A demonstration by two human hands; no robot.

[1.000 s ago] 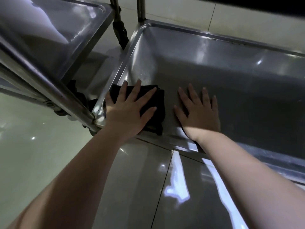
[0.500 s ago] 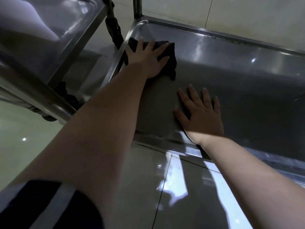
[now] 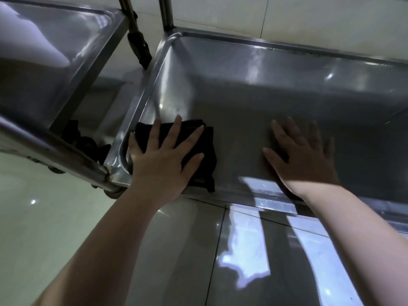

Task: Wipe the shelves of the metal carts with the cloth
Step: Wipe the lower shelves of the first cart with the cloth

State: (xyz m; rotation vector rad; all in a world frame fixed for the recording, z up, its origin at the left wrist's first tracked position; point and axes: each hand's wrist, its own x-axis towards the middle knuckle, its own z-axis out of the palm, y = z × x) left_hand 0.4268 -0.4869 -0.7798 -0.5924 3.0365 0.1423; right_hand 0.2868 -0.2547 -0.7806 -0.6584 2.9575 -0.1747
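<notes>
A low steel cart shelf [image 3: 276, 89] with a raised rim fills the upper right. A folded black cloth [image 3: 207, 149] lies in the shelf's near left corner. My left hand [image 3: 163, 160] presses flat on the cloth with fingers spread. My right hand [image 3: 302, 157] rests flat on the bare steel to the right of the cloth, fingers straight, close to the near rim. The two hands are about a hand's width apart.
A second cart's steel shelf [image 3: 57, 56] sits higher at upper left, its tube frame [image 3: 55, 151] crossing in front of the corner. Upright posts [image 3: 166, 14] rise at the low shelf's far left corner. A black caster [image 3: 139, 49] stands between the carts. Glossy tiled floor [image 3: 198, 250] lies below.
My left hand has drawn the cloth from the shelf's far left corner back to the near left corner. My right hand has stayed in place on the steel.
</notes>
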